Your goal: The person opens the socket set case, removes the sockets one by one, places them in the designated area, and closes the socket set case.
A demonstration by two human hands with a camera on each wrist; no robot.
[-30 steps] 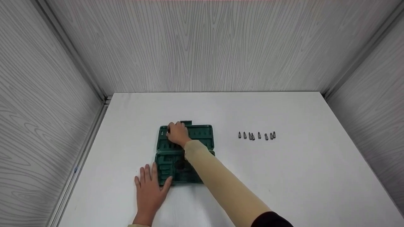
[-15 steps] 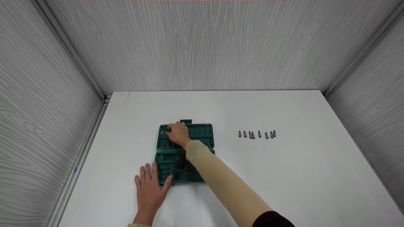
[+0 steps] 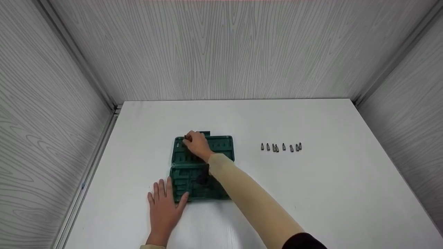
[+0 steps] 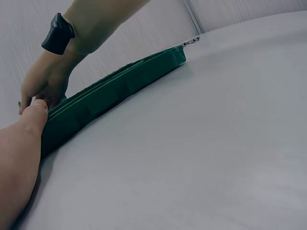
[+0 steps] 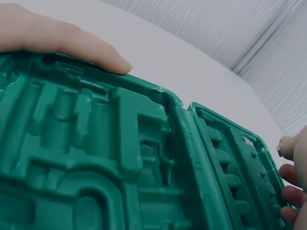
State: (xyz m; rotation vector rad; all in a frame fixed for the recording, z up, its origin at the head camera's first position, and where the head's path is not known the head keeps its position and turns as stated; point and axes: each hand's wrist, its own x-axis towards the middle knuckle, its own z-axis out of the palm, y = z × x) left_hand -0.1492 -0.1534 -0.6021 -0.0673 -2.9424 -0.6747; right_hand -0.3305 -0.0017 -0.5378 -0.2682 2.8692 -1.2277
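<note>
A green plastic bit case (image 3: 216,193) lies unfolded on the white table, its moulded slots facing up. My left hand (image 3: 163,209) lies with straight fingers at its near left corner, thumb and forefinger touching the edge. Above the left part of the far half, my right hand (image 3: 198,143) pinches a small dark screwdriver bit (image 3: 185,137); the bit's metal end (image 5: 278,151) peeks past the fingertips in the right wrist view. A small silvery piece (image 5: 248,141) sits in a slot of that half. My right forearm covers part of the near half.
Several loose screwdriver bits (image 3: 283,147) stand or lie in a loose row on the table (image 3: 328,186), right of the case. Wood-grain panels (image 3: 225,52) wall the table at the back and both sides.
My right hand has lifted slightly from the far half's upper left slots, and the bit in its fingers now shows. My left hand and the loose bits stay in place.
</note>
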